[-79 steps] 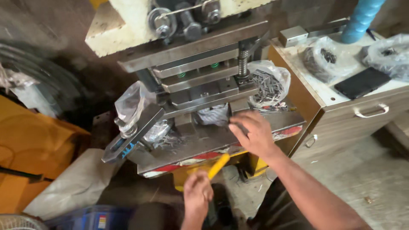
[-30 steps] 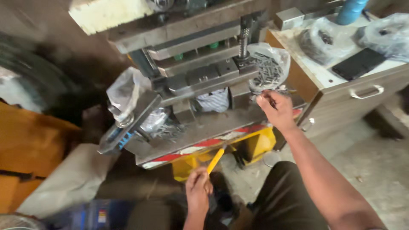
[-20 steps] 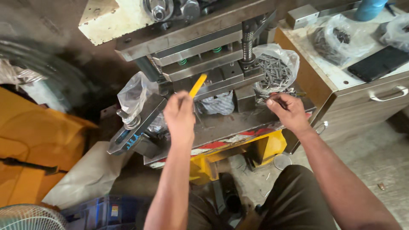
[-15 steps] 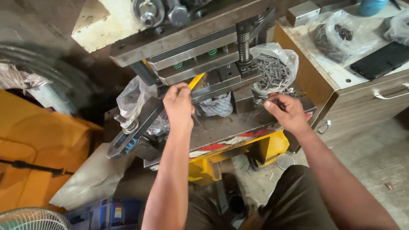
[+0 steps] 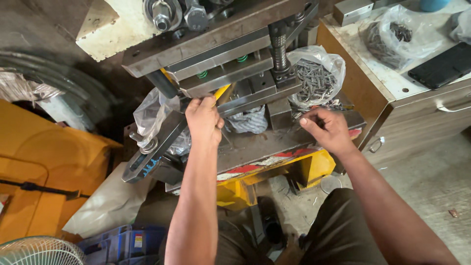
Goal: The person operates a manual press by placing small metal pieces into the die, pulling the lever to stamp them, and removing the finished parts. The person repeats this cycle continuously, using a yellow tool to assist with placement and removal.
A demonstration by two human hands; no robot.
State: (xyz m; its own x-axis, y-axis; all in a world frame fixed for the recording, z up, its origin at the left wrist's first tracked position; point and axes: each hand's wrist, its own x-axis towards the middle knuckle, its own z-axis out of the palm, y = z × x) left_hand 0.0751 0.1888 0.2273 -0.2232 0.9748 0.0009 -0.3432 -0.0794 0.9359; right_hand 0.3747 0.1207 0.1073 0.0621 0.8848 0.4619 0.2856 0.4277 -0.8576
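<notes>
My left hand (image 5: pixel 203 120) clamps a yellow stick (image 5: pixel 222 92) poking into the press (image 5: pixel 230 64) at frame centre, keeping fingers clear, while my right hand (image 5: pixel 327 128) pinches small metal pieces beside the bag (image 5: pixel 316 78).

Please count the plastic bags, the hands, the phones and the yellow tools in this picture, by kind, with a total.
Clear plastic bags: 4
Hands, left hand and right hand: 2
Dark phone: 1
Yellow tool held by the left hand: 1
Total: 8
</notes>
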